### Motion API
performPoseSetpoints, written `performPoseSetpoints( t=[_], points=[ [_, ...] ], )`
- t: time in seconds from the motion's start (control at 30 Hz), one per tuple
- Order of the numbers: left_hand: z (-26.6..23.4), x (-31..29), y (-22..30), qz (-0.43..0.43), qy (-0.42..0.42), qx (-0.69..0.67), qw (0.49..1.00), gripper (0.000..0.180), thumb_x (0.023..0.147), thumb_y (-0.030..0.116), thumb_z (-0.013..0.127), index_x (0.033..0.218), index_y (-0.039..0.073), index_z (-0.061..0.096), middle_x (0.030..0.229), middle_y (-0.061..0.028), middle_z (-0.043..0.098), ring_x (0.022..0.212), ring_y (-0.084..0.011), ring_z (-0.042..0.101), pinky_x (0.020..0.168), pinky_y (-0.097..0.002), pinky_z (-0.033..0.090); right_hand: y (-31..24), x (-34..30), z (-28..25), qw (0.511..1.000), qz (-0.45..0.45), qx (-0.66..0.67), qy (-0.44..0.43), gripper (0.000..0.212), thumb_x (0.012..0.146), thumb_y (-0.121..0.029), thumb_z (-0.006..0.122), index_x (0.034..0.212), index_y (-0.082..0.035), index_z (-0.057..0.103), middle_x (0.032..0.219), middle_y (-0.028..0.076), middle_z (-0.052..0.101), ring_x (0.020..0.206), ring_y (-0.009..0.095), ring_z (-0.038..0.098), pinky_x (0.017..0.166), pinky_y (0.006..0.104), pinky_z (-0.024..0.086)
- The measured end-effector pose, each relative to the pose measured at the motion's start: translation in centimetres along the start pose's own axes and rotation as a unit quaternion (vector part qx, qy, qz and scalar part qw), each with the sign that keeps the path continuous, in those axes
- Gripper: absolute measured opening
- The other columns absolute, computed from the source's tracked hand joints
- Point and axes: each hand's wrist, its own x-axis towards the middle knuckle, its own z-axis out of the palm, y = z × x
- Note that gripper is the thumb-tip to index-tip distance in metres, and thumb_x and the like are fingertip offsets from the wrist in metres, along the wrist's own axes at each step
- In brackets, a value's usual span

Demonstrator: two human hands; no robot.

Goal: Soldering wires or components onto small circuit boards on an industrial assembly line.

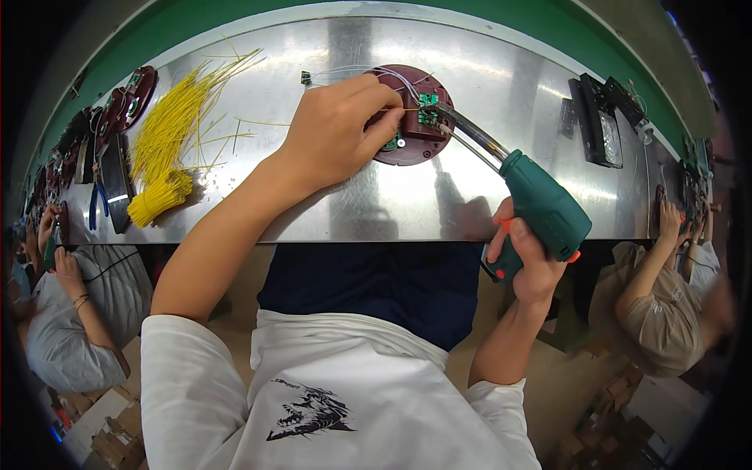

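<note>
My left hand (338, 124) is closed in a pinch over a round dark red housing (419, 150). A thin yellow wire (262, 123) runs through its fingers to a small green circuit board (428, 109) on that housing. My right hand (533, 262) wraps round the handle of a green soldering gun (547, 205) with an orange trigger. The gun's metal tip reaches down-left to the board, close to the wire's end. White leads (345, 70) link the housing to a tiny green board (305, 77) beyond my left hand. My left hand hides part of the housing.
Loose yellow wires (176, 117) and a tied yellow bundle (160, 198) lie to the left. Beyond them are blue-handled pliers (98, 205) and more dark red housings (129, 102). Black parts (599, 125) lie on the right of the metal table (486, 70). Co-workers sit at both sides.
</note>
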Motion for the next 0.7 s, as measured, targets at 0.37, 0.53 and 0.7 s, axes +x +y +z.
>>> performPoseSetpoints(
  t=[0.37, 0.53, 0.7],
  points=[
    [0.2, -0.1, -0.2, -0.002, 0.004, -0.002, 1.000, 0.008, 0.086, 0.014, 0.068, 0.087, 0.006, 0.066, 0.076, -0.0072, 0.063, 0.064, -0.0260, 0.063, 0.056, -0.0351, 0.050, -0.1, -0.1, -0.4, 0.998, 0.022, -0.049, -0.018, 0.037, 0.089, -0.012, 0.057, 0.120, 0.009, 0.056, 0.087, 0.016, 0.062, 0.048, 0.018, 0.057, 0.044, 0.0265, 0.046],
    [0.2, -0.1, -0.2, -0.003, 0.002, -0.002, 1.000, 0.008, 0.086, 0.013, 0.068, 0.086, 0.006, 0.066, 0.076, -0.0073, 0.063, 0.064, -0.0264, 0.063, 0.056, -0.0354, 0.050, 0.7, 0.1, -0.7, 1.000, -0.017, -0.011, 0.015, 0.036, 0.091, -0.014, 0.055, 0.117, 0.011, 0.056, 0.088, 0.019, 0.061, 0.047, 0.017, 0.057, 0.042, 0.0258, 0.047],
    [0.2, -0.1, -0.1, 0.001, 0.002, 0.002, 1.000, 0.007, 0.086, 0.013, 0.068, 0.086, 0.006, 0.066, 0.077, -0.0074, 0.062, 0.064, -0.0267, 0.063, 0.056, -0.0356, 0.050, 1.7, 0.9, -1.2, 0.998, -0.005, 0.045, 0.038, 0.033, 0.093, -0.018, 0.051, 0.106, 0.011, 0.056, 0.088, 0.021, 0.060, 0.044, 0.016, 0.056, 0.041, 0.0260, 0.047]
  ],
)
